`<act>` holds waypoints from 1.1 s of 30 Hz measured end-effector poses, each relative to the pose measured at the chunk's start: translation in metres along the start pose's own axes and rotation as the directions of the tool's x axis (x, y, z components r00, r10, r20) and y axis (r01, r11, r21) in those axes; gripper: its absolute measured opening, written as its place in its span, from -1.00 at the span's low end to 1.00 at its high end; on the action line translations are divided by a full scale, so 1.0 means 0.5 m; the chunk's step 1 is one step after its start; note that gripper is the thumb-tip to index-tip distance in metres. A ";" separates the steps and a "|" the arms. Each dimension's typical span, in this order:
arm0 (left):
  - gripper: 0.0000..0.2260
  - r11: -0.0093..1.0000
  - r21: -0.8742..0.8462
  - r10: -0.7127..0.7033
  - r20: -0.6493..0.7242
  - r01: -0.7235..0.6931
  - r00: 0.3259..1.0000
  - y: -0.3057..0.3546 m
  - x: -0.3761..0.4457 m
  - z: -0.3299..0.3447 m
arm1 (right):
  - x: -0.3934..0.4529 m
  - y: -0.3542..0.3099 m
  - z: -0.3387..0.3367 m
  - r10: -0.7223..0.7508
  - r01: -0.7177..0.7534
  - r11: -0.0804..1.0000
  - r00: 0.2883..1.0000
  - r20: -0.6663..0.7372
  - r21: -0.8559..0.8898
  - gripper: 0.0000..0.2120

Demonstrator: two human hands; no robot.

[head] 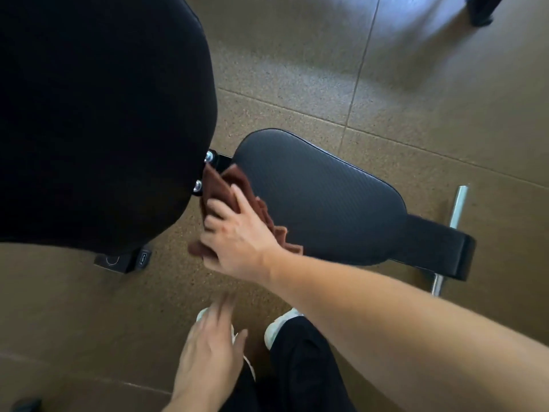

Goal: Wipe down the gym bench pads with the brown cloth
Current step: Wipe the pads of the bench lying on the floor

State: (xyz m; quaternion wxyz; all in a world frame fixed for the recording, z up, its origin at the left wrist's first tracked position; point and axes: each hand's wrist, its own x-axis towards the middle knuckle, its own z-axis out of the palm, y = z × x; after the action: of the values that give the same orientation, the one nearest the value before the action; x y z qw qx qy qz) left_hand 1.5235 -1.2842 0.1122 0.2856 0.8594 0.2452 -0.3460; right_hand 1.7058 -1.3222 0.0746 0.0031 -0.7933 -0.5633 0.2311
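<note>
Black trouser legs and pale shoes were seen nearest the camera, at the bottom of the view, on a brown speckled floor. Just above them the left hand hung free, blurred, its fingers loosely spread and nothing held in it. Beyond it the right hand was reached across from the right, laid on the brown cloth with its fingers spread fairly flat, pressing the cloth down rather than bunching it. The cloth was crumpled at the near-left end of the seat pad, by the gap where two bolts and a black bracket showed. A larger back pad, plain black, filled the upper left and was seen close to the camera. Past the seat pad a black frame end and a metal bar lay on the floor.

The step in hand was judged to be the wiping of the seat pad, begun at its hinge end. The next move was judged to call for steady downward pressure and a long stroke along the pad toward its far right end, with the cloth kept flat under the palm.

On a small black foot beneath the back pad a faint mark could be made out, but no brand, label or writing could be read.
</note>
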 end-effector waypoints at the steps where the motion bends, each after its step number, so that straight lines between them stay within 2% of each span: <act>1: -0.35 0.999 0.048 0.001 -0.004 -0.001 1.000 -0.003 0.003 -0.015 | -0.025 -0.013 0.022 -0.062 0.069 0.994 0.995 0.083 -0.087 -0.65; 3: -0.38 0.996 0.087 -0.022 0.006 0.021 1.000 -0.002 0.014 -0.039 | -0.070 -0.015 0.064 -0.120 0.164 0.961 0.973 0.196 -0.225 -0.67; 4: -0.40 0.996 0.086 -0.024 0.008 0.023 1.000 -0.001 0.022 -0.047 | -0.094 -0.004 0.076 -0.131 0.184 0.946 0.970 0.205 -0.266 -0.67; 7: -0.40 0.996 0.094 -0.007 -0.002 0.007 1.000 0.007 0.035 -0.068 | -0.179 0.046 0.092 -0.163 0.191 0.939 0.979 0.118 -0.287 -0.61; 9: -0.40 0.996 0.092 0.004 -0.012 -0.003 1.000 0.017 0.034 -0.077 | -0.250 0.084 0.101 -0.125 0.136 0.962 0.990 0.061 -0.239 -0.48; 11: -0.40 0.997 0.072 0.024 -0.014 -0.023 1.000 0.027 0.028 -0.077 | -0.324 0.118 0.106 -0.023 0.017 0.977 0.999 -0.024 -0.214 -0.31; 13: -0.40 0.997 0.065 0.042 0.002 -0.042 0.999 0.033 0.014 -0.070 | -0.385 0.137 0.117 0.156 -0.172 0.970 0.983 -0.101 -0.174 -0.18; 15: -0.42 0.996 0.069 0.057 0.039 -0.059 0.998 0.032 -0.004 -0.060 | -0.422 0.115 0.130 0.393 -0.405 0.913 0.906 -0.159 -0.047 -0.08; 16: -0.44 0.997 0.054 0.048 0.062 -0.051 0.997 0.027 -0.013 -0.054 | -0.428 0.091 0.140 0.516 -0.513 0.855 0.834 -0.195 0.073 -0.07; 17: -0.46 1.000 0.024 0.018 0.089 -0.020 0.996 0.023 -0.024 -0.050 | -0.427 0.061 0.143 0.656 -0.611 0.754 0.724 -0.213 0.241 -0.07; 18: -0.50 0.999 -0.020 -0.027 0.116 0.029 0.993 0.019 -0.035 -0.046 | -0.420 0.029 0.137 0.799 -0.682 0.587 0.576 -0.176 0.436 -0.10; 19: -0.54 0.993 -0.081 -0.072 0.136 0.084 0.988 0.016 -0.047 -0.045 | -0.407 0.001 0.127 0.914 -0.693 0.348 0.401 -0.065 0.631 -0.14; 20: -0.58 0.982 -0.133 -0.115 0.153 0.136 0.981 0.014 -0.060 -0.044 | -0.390 -0.022 0.107 0.967 -0.624 0.066 0.232 0.104 0.779 -0.21; 21: -0.61 0.969 -0.169 -0.150 0.166 0.178 0.975 0.013 -0.074 -0.046 | -0.372 -0.041 0.094 0.948 -0.494 -0.207 0.113 0.298 0.844 -0.28; 22: -0.63 0.959 -0.194 -0.173 0.179 0.208 0.968 0.012 -0.090 -0.048 | -0.359 -0.059 0.078 0.874 -0.355 -0.426 0.075 0.480 0.832 -0.34; 23: -0.65 0.949 -0.219 -0.188 0.186 0.227 0.964 0.014 -0.107 -0.054 | -0.350 -0.075 0.055 0.786 -0.228 -0.577 0.106 0.609 0.784 -0.38; 24: -0.66 0.937 -0.250 -0.199 0.187 0.243 0.962 0.017 -0.123 -0.061 | -0.345 -0.094 0.035 0.717 -0.138 -0.660 0.178 0.674 0.739 -0.43; 25: -0.68 0.914 -0.306 -0.217 0.186 0.266 0.958 0.024 -0.141 -0.073 | -0.349 -0.118 0.014 0.690 -0.108 -0.674 0.261 0.675 0.730 -0.49; 27: -0.73 0.801 -0.494 -0.259 0.226 0.340 0.939 0.050 -0.176 -0.113 | -0.370 -0.177 -0.055 0.713 -0.174 -0.575 0.373 0.594 0.799 -0.52; 29: -0.78 0.654 -0.643 -0.272 0.290 0.397 0.918 0.091 -0.218 -0.169 | -0.403 -0.232 -0.132 0.728 -0.183 -0.521 0.415 0.546 0.833 -0.52; 30: -0.82 0.622 -0.669 -0.257 0.316 0.407 0.913 0.113 -0.240 -0.198 | -0.424 -0.255 -0.170 0.729 -0.162 -0.522 0.425 0.537 0.837 -0.52; 33: -0.84 0.609 -0.679 -0.184 0.381 0.409 0.906 0.174 -0.318 -0.267 | -0.492 -0.299 -0.270 0.697 -0.076 -0.611 0.420 0.581 0.788 -0.59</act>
State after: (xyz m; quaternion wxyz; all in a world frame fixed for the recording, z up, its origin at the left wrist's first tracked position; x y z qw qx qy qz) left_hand 1.5362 -1.2942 0.3367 0.5807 0.5561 0.4634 -0.3725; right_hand 1.5585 -1.4534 0.3240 0.5961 -0.6344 0.3484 0.3476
